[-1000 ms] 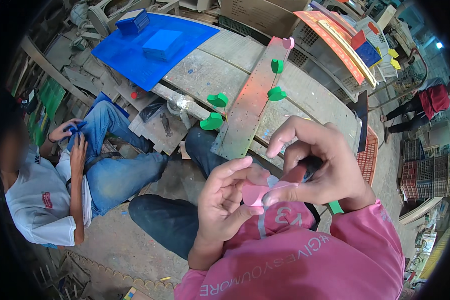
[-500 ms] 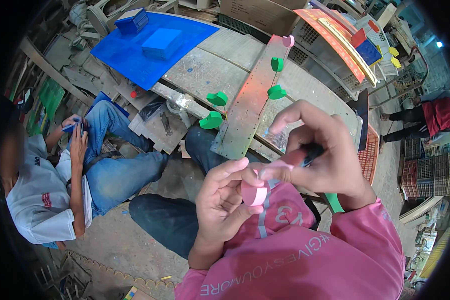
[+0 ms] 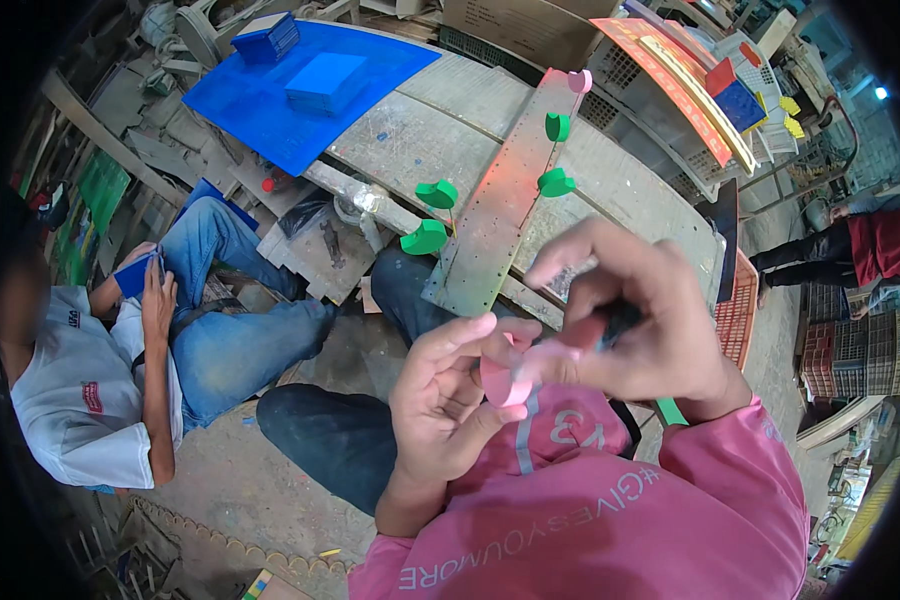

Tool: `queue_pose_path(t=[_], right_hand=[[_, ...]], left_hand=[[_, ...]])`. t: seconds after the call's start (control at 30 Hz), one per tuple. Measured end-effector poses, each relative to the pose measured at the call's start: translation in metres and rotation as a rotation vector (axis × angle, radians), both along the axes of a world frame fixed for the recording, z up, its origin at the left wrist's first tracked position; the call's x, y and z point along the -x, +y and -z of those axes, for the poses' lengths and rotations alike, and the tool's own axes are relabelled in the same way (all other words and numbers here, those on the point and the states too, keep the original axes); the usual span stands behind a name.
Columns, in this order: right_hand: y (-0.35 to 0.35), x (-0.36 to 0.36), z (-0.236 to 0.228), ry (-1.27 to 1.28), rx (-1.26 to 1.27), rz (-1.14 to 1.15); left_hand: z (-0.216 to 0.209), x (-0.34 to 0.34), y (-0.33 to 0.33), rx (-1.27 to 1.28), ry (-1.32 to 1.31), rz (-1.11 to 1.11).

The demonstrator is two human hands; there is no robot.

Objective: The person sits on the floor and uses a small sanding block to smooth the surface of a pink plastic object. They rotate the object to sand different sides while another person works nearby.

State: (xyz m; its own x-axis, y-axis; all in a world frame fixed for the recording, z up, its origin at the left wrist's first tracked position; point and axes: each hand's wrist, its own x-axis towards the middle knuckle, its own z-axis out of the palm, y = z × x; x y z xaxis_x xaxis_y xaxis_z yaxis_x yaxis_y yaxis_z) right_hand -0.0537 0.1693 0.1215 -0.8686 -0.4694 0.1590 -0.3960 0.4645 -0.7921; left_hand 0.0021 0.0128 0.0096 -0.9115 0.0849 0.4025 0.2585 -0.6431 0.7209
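Between the thumb and fingers of my left hand (image 3: 430,415) is a small pink rounded block (image 3: 498,383). My right hand (image 3: 660,335) is closed around a dark red and black object (image 3: 588,332), blurred and partly covered by the fingers, so its kind is unclear. The right thumb and the end of that object meet the pink block's edge. Beyond my hands, a long narrow board (image 3: 495,195) with rows of small holes holds several green shaped pieces (image 3: 425,237) and one pink piece (image 3: 580,81) standing on thin pins.
The board lies across a worn wooden table (image 3: 420,130). A blue sheet (image 3: 220,105) with stacked blue blocks (image 3: 326,82) covers its far left. A seated co-worker (image 3: 100,380) at left holds a blue piece. An orange crate (image 3: 736,310) stands at right, with stacked crates (image 3: 850,340) beyond.
My right hand has shifted slightly, its thumb moving over the pink block's near side. The pink block has turned a little. At left the co-worker's blue piece has been tilted to show its face.
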Motion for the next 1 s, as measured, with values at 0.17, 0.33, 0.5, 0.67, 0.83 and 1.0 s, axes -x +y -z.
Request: queue_pose_path(t=[0.17, 0.33, 0.5, 0.67, 0.83, 1.0], right_hand=[[0.0, -0.005, -0.003, -0.045, 0.059, -0.099], [0.002, 0.003, 0.001, 0.088, -0.076, 0.014], [0.002, 0.001, 0.005, 0.039, -0.025, -0.083], [0.009, 0.013, 0.003, 0.077, 0.031, -0.04], [0.018, 0.014, 0.004, -0.034, 0.083, -0.081], [0.017, 0.014, 0.02, -0.098, 0.224, -0.162]], left_hand=[[0.003, 0.002, 0.002, -0.055, 0.02, 0.018], [0.006, -0.001, -0.001, -0.027, -0.021, 0.009], [-0.001, 0.002, 0.003, 0.02, -0.057, -0.023], [0.002, -0.001, 0.009, -0.094, -0.185, -0.177], [0.003, 0.006, 0.014, -0.042, -0.219, -0.19], [0.002, 0.012, 0.023, -0.016, -0.254, -0.192]])
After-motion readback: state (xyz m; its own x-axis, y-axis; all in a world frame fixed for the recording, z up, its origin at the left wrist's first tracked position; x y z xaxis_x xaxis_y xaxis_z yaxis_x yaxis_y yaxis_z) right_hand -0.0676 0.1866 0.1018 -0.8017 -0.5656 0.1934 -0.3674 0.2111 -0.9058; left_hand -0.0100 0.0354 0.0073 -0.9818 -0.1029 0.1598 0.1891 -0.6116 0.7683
